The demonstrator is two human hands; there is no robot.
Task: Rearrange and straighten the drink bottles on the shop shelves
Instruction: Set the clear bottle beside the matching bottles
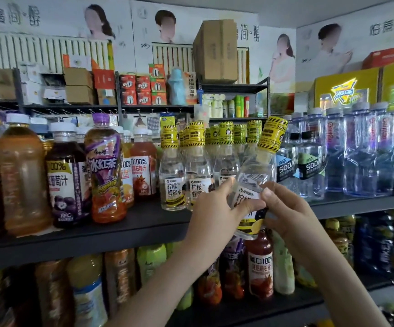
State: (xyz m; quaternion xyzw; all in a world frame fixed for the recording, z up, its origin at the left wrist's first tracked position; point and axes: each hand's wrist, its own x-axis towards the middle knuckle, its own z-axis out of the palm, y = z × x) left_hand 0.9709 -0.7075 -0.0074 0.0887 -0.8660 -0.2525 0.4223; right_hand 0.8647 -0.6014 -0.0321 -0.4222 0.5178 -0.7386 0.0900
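Your left hand (214, 208) and right hand (285, 210) both grip the lower half of a clear lemon-honey bottle (258, 168), fingers curled round its label. It leans cap to the right, held before the shelf (120, 234) edge, just beside the upright row of matching bottles (172, 175).

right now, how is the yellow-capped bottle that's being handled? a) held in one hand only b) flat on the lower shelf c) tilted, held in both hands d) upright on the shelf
c: the yellow-capped bottle leans cap to the right, with the left hand and right hand both gripping its label.
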